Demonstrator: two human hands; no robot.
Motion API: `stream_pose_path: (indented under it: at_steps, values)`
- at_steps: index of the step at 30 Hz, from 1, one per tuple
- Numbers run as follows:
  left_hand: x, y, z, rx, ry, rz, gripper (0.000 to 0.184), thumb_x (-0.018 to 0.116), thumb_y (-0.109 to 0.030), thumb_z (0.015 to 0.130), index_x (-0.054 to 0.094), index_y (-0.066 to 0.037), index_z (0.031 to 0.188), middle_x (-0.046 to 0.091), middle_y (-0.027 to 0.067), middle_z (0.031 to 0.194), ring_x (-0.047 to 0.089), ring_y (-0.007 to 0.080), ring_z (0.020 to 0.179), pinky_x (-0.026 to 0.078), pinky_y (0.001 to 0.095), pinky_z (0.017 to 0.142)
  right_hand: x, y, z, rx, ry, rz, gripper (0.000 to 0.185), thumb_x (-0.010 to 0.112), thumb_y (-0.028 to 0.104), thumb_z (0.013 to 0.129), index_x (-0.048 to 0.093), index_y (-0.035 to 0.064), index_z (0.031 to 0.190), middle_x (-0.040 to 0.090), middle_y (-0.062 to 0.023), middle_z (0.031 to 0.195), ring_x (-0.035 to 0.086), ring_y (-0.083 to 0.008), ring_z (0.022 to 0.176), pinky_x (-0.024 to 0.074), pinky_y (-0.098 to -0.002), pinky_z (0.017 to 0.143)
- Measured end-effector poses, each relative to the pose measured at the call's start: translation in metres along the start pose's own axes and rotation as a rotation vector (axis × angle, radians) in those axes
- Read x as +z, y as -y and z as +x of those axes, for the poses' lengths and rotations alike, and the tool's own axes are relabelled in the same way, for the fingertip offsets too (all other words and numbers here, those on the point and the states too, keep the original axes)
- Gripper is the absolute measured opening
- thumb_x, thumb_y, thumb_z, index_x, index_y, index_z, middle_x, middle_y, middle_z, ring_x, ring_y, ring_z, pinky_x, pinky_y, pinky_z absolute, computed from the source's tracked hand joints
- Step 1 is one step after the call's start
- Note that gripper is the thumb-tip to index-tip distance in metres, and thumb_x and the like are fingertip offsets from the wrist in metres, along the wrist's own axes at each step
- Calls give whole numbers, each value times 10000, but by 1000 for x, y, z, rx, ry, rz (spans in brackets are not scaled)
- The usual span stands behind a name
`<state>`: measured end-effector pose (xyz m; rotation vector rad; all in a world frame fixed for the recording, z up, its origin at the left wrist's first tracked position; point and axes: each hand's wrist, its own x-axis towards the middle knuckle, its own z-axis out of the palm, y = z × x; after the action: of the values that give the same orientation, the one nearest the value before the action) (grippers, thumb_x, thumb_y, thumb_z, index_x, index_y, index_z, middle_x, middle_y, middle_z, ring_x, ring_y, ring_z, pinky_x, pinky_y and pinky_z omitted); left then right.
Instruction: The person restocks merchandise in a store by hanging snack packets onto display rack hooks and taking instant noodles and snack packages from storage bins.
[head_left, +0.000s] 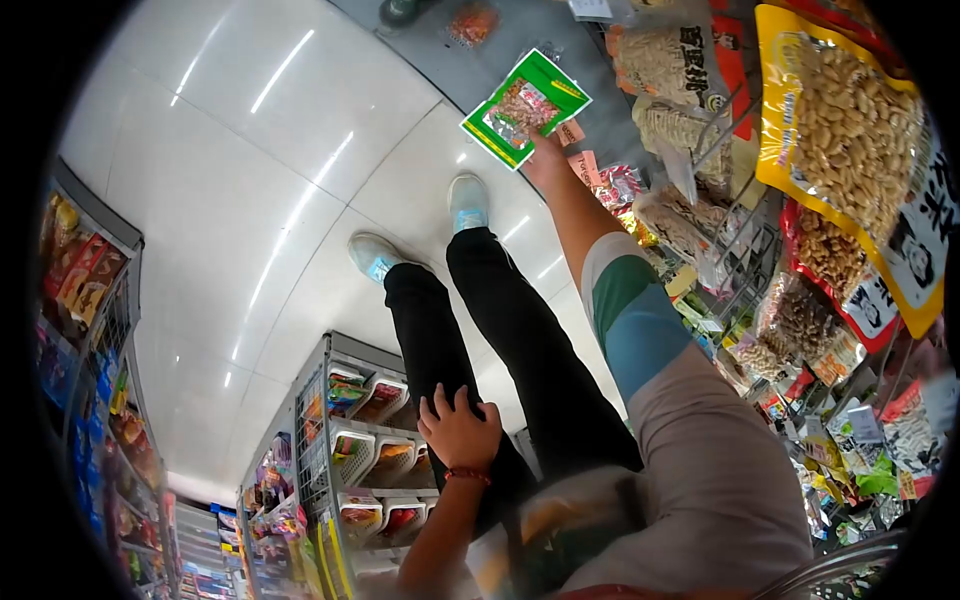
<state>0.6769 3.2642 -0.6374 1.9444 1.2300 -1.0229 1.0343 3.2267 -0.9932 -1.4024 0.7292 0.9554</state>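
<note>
Head view of a shop aisle: we see the right hand (545,160) grasping the green packet (526,108) by its near edge, the thumb over the printed face. The packet lies, in our view, across the left edge of the grey shelf (430,45); from this angle we cannot tell whether it touches the shelf or is held above it. Beside the hand, along the same edge, we note pink tags (582,167), and toward the shelf's far end an orange packet (472,22). The left hand (462,432), ringed at the wrist by a red bracelet (468,475), grasps nothing; its fingers are spread over the left leg of the black trousers (530,340). At right we observe a yellow-edged bag of peanuts (850,130); at lower left, white baskets (392,460) stand in a rack
</note>
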Motion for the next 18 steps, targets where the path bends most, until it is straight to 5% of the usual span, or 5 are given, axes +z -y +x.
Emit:
stream_pose_path:
  at_steps: [6,9,12,14,18]
  values:
    - [-6,-8,12,69,29,63,435,568,-353,806,699,-117,1148,557,159,1379,408,433,1339,272,575,1100,-38,-32,30,-117,-139,27,588,597,280,970,286,182,1460,466,-93,1415,551,-268,1231,508,-496,963]
    - [-8,-10,14,52,40,63,432,565,-356,806,702,-124,1144,565,147,1370,412,422,1338,274,571,1100,-30,-26,38,-226,-631,-714,489,626,266,949,412,52,1333,531,-115,1343,597,-312,1149,515,-478,955]
    - [-7,-8,16,44,36,36,415,575,-346,799,705,-128,1127,574,143,1358,419,414,1333,279,568,1097,12,24,20,-356,-1026,-1210,742,683,483,826,449,-54,1282,541,-231,1253,516,-397,1212,433,-488,1023]
    - [-8,-5,18,43,52,9,393,587,-334,792,707,-126,1102,579,137,1350,420,408,1330,280,564,1093,36,56,41,-737,-764,-1387,776,672,507,822,427,-44,1311,539,-238,1269,495,-402,1231,412,-488,1037]
    - [-11,-7,23,38,52,-10,366,598,-320,785,709,-121,1072,590,131,1333,428,403,1322,277,558,1088,115,125,61,-481,-565,-1593,892,710,577,773,383,-10,1360,506,-245,1344,495,-394,1263,413,-484,1050]
